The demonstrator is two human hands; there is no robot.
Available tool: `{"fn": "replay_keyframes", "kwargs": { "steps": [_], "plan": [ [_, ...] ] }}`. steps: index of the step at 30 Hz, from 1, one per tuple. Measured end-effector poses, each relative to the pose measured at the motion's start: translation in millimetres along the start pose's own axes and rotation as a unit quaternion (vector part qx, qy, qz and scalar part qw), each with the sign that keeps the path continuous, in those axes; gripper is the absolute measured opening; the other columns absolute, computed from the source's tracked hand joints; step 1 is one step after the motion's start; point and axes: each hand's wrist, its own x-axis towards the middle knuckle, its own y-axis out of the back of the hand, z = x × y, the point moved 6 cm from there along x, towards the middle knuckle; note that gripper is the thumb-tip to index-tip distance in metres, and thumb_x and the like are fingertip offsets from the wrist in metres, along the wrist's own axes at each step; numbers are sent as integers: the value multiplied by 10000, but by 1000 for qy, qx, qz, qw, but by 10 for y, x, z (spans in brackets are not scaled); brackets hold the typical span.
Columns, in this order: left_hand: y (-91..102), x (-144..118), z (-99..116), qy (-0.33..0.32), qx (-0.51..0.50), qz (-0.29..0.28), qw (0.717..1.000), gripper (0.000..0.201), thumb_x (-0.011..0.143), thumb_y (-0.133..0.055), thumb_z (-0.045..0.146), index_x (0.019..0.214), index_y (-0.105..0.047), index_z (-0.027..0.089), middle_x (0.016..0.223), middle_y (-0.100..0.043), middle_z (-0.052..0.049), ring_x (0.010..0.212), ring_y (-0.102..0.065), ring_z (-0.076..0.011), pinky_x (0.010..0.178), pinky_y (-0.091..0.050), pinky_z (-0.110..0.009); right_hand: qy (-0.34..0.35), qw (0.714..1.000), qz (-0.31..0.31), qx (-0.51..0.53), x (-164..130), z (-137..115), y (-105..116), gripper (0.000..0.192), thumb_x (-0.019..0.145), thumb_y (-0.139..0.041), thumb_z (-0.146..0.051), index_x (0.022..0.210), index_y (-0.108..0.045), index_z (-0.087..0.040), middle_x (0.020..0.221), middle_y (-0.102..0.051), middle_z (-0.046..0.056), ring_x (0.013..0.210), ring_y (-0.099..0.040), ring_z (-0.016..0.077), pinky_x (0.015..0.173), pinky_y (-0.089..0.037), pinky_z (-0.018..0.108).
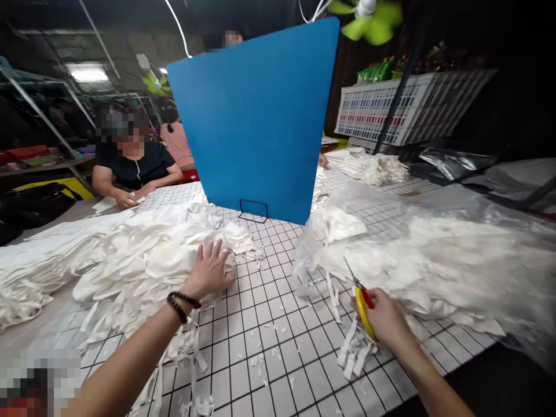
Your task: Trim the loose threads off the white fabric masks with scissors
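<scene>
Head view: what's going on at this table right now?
A person's left hand lies flat on a heap of white fabric pieces. The right hand grips yellow-and-red scissors, blades pointing at a second white pile in clear plastic. Cut strips litter the gridded table. A blue divider stands behind; a co-worker sits opposite.

The left hand [209,271] lies flat on a white fabric pile [143,260]; the right hand [386,321] grips yellow-handled scissors [361,301].

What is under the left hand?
The left hand lies flat on a heap of white fabric pieces on the gridded table. Whatever lies deeper in the heap is covered.
</scene>
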Motion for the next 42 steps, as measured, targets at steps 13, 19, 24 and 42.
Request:
{"fn": "replay_keyframes", "kwargs": {
  "steps": [13,19,24,42],
  "plan": [
    [9,-726,1964,155,-799,-335,475,358,909,-503,412,976,-653,94,969,-702,-129,756,-667,-157,718,-522,-270,148,975,-92,138,-759,-828,-381,173,823,-578,-192,945,-465,-238,836,-623,1,745,-598,170,614,-431,237],
    [-83,-770,2228,190,-816,-383,388,262,840,-667,297,1012,-628,102,805,-693,-72,605,-653,-118,599,-523,-218,161,937,-240,197,-1607,-891,-696,210,743,-600,-86,802,-448,-219,677,-503,-61,593,-437,106,541,-345,215],
    [-111,-1091,1847,207,-780,-340,482,266,771,-732,298,903,-656,80,718,-690,-54,490,-591,-94,469,-430,-189,75,928,-304,204,-1642,-582,-693,239,753,-675,-184,794,-441,-215,694,-514,-63,615,-443,101,558,-372,209],
    [385,-1810,1578,124,-524,-159,828,416,949,-383,394,792,-711,193,873,-704,-92,859,-616,-240,829,-434,-343,353,886,-300,-28,-638,-1353,-786,177,772,-641,-181,914,-540,-211,812,-656,3,695,-597,163,591,-427,242]
  ]
}}
